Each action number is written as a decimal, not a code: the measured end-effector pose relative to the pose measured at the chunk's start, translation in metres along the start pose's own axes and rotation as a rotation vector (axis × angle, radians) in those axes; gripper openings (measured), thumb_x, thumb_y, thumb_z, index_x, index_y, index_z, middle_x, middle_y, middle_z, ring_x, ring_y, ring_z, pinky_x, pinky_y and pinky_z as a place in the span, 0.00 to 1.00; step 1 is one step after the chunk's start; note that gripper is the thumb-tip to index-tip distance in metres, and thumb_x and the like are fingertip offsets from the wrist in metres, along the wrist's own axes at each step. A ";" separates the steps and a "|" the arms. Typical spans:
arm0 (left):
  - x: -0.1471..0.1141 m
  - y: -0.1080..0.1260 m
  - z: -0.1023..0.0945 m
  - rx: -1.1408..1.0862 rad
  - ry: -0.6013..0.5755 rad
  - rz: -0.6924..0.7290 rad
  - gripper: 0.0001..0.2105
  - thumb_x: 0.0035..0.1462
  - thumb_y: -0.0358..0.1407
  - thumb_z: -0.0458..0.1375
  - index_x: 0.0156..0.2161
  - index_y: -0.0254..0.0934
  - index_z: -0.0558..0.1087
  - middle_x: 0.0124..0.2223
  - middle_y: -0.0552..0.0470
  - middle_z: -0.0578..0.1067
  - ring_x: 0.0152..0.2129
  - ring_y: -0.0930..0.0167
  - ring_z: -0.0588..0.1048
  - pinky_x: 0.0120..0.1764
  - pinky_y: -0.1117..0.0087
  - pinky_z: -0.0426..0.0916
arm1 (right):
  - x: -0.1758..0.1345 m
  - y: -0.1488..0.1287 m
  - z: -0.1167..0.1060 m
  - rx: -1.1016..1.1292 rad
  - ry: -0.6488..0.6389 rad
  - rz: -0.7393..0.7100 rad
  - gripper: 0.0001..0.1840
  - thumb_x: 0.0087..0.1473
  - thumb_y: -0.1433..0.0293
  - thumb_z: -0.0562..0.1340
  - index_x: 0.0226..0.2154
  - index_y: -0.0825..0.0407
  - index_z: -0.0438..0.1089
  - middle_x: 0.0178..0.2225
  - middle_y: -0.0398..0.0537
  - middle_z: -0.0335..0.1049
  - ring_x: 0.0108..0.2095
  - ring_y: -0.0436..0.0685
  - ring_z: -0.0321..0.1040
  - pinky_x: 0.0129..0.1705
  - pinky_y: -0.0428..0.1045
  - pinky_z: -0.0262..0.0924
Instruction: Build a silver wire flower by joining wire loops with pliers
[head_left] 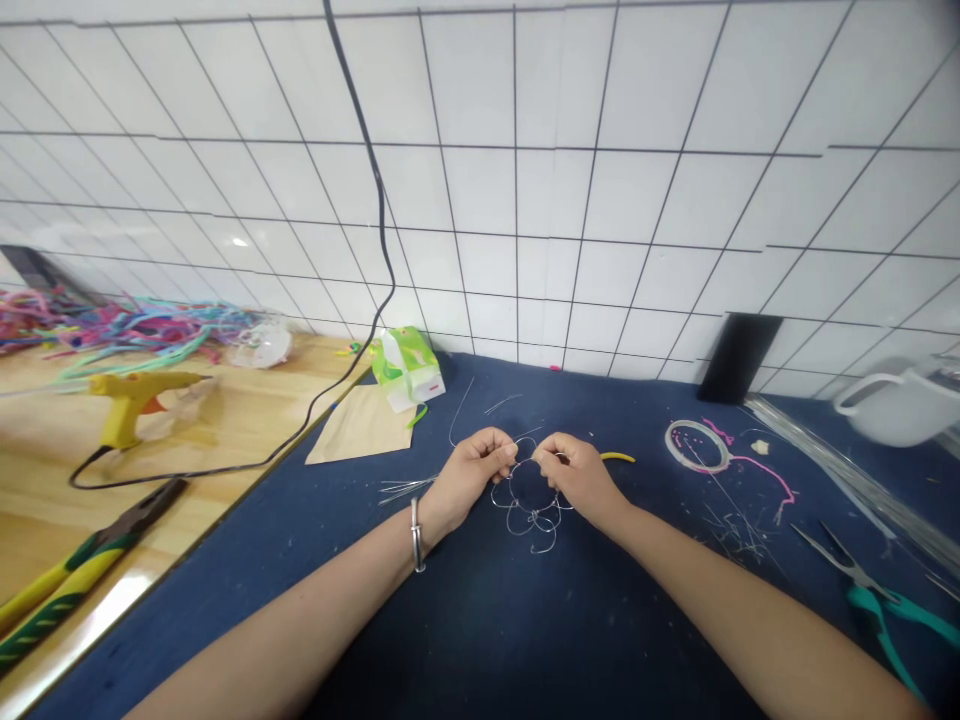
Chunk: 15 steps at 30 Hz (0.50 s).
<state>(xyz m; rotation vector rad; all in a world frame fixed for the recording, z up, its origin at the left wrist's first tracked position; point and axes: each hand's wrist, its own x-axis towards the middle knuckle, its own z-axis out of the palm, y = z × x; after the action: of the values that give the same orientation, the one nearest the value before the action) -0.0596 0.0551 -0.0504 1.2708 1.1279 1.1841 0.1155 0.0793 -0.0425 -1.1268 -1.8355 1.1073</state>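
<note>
On the blue table point(480, 640), mid-scene, both hands, left hand point(471, 470) and right hand point(577, 475), pinch shut on the far top of a wire flower point(531, 508), whose looped petals hang toward the near side between them.

Landmark = green tissue pack point(407, 368), back edge of blue cloth point(480, 620), against tiled wall point(525, 200).

- You've got a brown paper bag point(361, 425) lying flat just in front-left of pack.
- Black cable point(375, 200) drops down wall just left of pack, runs left across wooden table point(45, 480).
- Yellow glue gun point(129, 402) well left of pack.
- Colored strip pile point(127, 330) far left, by wall.
- Yellow-green pliers point(67, 575) far left, nearer you.
- Black block point(739, 357) leaning on wall, well right of pack.
- Pink-marked ring point(694, 445) right, nearer you than block.
- White cup point(904, 400) far right.
- Teal-handled pliers point(874, 595) far right, near edge.
</note>
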 end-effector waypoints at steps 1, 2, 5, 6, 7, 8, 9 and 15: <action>0.000 0.001 0.000 -0.009 -0.007 -0.001 0.09 0.54 0.40 0.56 0.30 0.34 0.67 0.24 0.56 0.67 0.20 0.78 0.63 0.26 0.76 0.58 | 0.000 0.000 0.000 0.019 -0.001 0.006 0.09 0.51 0.66 0.54 0.26 0.52 0.66 0.21 0.40 0.64 0.21 0.48 0.62 0.25 0.44 0.56; 0.000 0.002 0.000 -0.019 -0.013 -0.002 0.10 0.54 0.40 0.56 0.30 0.34 0.67 0.25 0.56 0.67 0.21 0.78 0.63 0.26 0.76 0.58 | 0.001 0.001 -0.001 0.041 0.003 0.014 0.09 0.51 0.66 0.54 0.26 0.52 0.65 0.22 0.40 0.64 0.21 0.47 0.62 0.25 0.44 0.57; -0.001 0.005 0.001 -0.046 -0.023 -0.011 0.10 0.55 0.41 0.55 0.32 0.34 0.68 0.27 0.54 0.69 0.22 0.77 0.65 0.25 0.76 0.58 | 0.004 0.005 -0.002 0.105 0.064 0.044 0.10 0.51 0.64 0.55 0.27 0.53 0.65 0.22 0.41 0.64 0.21 0.48 0.62 0.25 0.44 0.57; -0.001 0.005 0.000 -0.047 -0.022 -0.014 0.11 0.55 0.42 0.54 0.32 0.34 0.68 0.28 0.53 0.69 0.23 0.76 0.65 0.25 0.75 0.58 | 0.005 0.007 -0.003 0.126 0.095 0.054 0.10 0.51 0.63 0.55 0.27 0.53 0.65 0.22 0.41 0.64 0.21 0.48 0.61 0.25 0.44 0.56; 0.000 0.005 0.000 -0.042 -0.019 -0.016 0.11 0.55 0.42 0.54 0.32 0.34 0.68 0.28 0.53 0.69 0.23 0.76 0.66 0.25 0.75 0.58 | 0.006 0.009 -0.003 0.150 0.127 0.064 0.11 0.51 0.62 0.55 0.27 0.53 0.65 0.22 0.42 0.64 0.21 0.48 0.61 0.24 0.44 0.56; 0.000 0.004 -0.001 -0.030 -0.015 -0.016 0.11 0.55 0.42 0.54 0.32 0.34 0.68 0.28 0.53 0.69 0.22 0.76 0.66 0.25 0.75 0.58 | 0.007 0.011 -0.003 0.175 0.157 0.073 0.11 0.51 0.62 0.55 0.27 0.53 0.65 0.22 0.42 0.64 0.22 0.48 0.61 0.24 0.44 0.56; 0.000 0.003 -0.001 -0.014 -0.011 -0.014 0.11 0.55 0.42 0.54 0.31 0.34 0.68 0.28 0.53 0.69 0.22 0.77 0.65 0.25 0.75 0.58 | 0.008 0.013 -0.003 0.199 0.182 0.079 0.12 0.51 0.61 0.55 0.27 0.53 0.65 0.22 0.42 0.64 0.22 0.48 0.61 0.23 0.44 0.56; 0.002 -0.002 -0.004 0.091 0.027 0.006 0.12 0.54 0.42 0.55 0.28 0.34 0.67 0.24 0.56 0.67 0.20 0.77 0.63 0.25 0.76 0.57 | 0.010 0.016 -0.005 0.236 0.209 0.068 0.12 0.51 0.61 0.56 0.28 0.53 0.65 0.22 0.42 0.63 0.21 0.48 0.60 0.23 0.43 0.55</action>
<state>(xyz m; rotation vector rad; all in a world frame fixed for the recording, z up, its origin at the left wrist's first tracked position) -0.0632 0.0574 -0.0527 1.3312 1.2104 1.1682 0.1212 0.0936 -0.0542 -1.1264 -1.4739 1.1635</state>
